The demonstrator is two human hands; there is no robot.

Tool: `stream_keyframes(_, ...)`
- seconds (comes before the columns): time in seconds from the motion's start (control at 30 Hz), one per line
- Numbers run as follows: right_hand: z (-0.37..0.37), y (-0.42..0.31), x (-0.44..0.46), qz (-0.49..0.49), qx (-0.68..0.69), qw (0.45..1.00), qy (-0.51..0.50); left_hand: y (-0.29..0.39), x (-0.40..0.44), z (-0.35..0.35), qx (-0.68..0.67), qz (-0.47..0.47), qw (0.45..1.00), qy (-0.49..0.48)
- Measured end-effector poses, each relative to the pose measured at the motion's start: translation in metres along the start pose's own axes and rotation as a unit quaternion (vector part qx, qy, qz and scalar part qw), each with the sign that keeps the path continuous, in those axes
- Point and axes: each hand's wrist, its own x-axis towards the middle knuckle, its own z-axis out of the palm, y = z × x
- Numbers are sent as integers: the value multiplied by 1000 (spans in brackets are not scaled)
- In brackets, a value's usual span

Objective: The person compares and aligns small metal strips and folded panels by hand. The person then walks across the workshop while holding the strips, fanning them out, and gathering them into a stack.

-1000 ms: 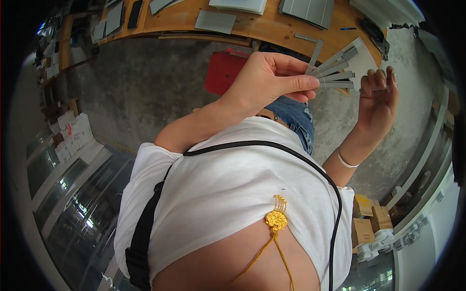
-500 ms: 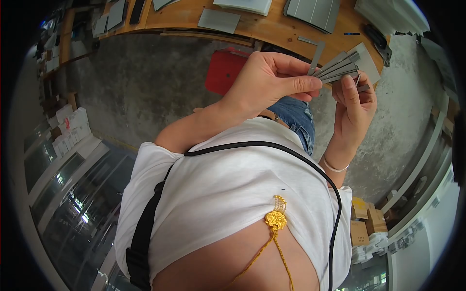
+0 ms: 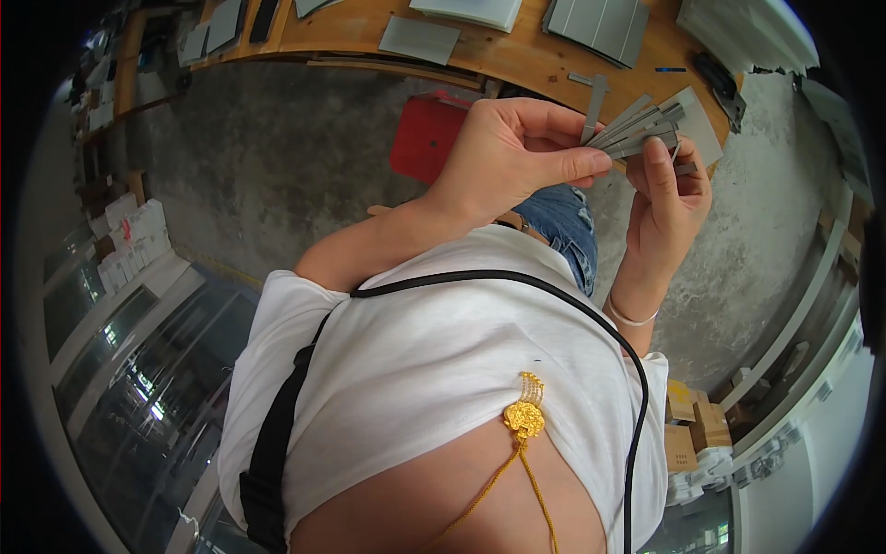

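Several thin grey flat strips (image 3: 637, 137) are held between my two hands, spread like a fan. My left hand (image 3: 517, 152) pinches their converging ends between thumb and fingers. One strip (image 3: 595, 106) sticks up apart from the rest beside my left fingertips. At the wide end, my right hand (image 3: 672, 189) has its thumb pressed on the strips, with its other fingers curled behind them. A short grey end (image 3: 686, 169) shows by the right fingers. Part of the bundle is hidden by my fingers.
Beyond my hands runs a wooden table (image 3: 508, 65) bearing grey panels (image 3: 598, 28), a light grey sheet (image 3: 420, 40), a blue pen-like item (image 3: 671, 69) and a black tool (image 3: 715, 78). A red stool (image 3: 420, 138) stands near the table. Cardboard boxes (image 3: 706, 425) sit at lower right.
The fanned strips have drawn closer together at their wide end. My right hand has shifted slightly left, and the upright strip leans less to the right.
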Motion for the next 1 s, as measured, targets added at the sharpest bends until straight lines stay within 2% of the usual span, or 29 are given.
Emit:
stream_keyframes(0.63, 11, 4, 0, -3, 43, 999, 12, -7, 2, -2, -55, 62, 996, 34)
stream_keyframes(0.9, 13, 5, 3, -1, 71, 997, 13, -4, 4, -2, -49, 47, 997, 32)
stream_keyframes(1.0, 8, 8, 6, -8, 26, 999, 17, -5, 6, -4, -39, 39, 998, 31)
